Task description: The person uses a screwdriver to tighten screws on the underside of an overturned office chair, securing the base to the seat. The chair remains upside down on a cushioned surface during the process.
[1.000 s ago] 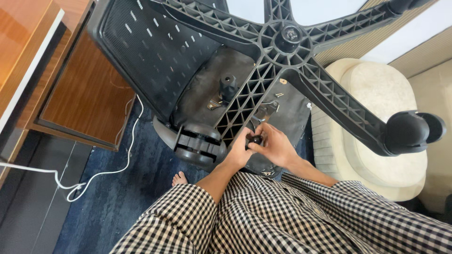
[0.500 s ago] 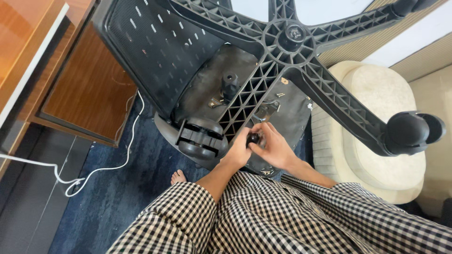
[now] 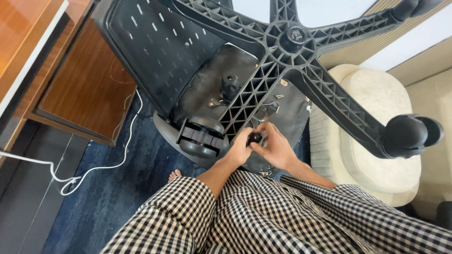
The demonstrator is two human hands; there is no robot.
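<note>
- A small black knob (image 3: 254, 138) sits between both hands, just below the ribbed spoke of the upturned chair base (image 3: 292, 37), over the underside of the seat (image 3: 202, 94).
- The left hand (image 3: 240, 149) curls around the knob's left side; its fingers are closed against it.
- The right hand (image 3: 278, 148) cups it from the right, fingers (image 3: 267, 130) bent over the top and pinching the knob.
- Compared with a second ago, the hands are in the same spot on the knob; the view has only shifted slightly, with the chair a little lower in frame.
- Counted: one knob, two hands, two casters in view: one (image 3: 200, 138) just left of the hands, one (image 3: 412, 135) far right. One white cable (image 3: 101, 165) lies on the blue carpet (image 3: 117, 197).
</note>
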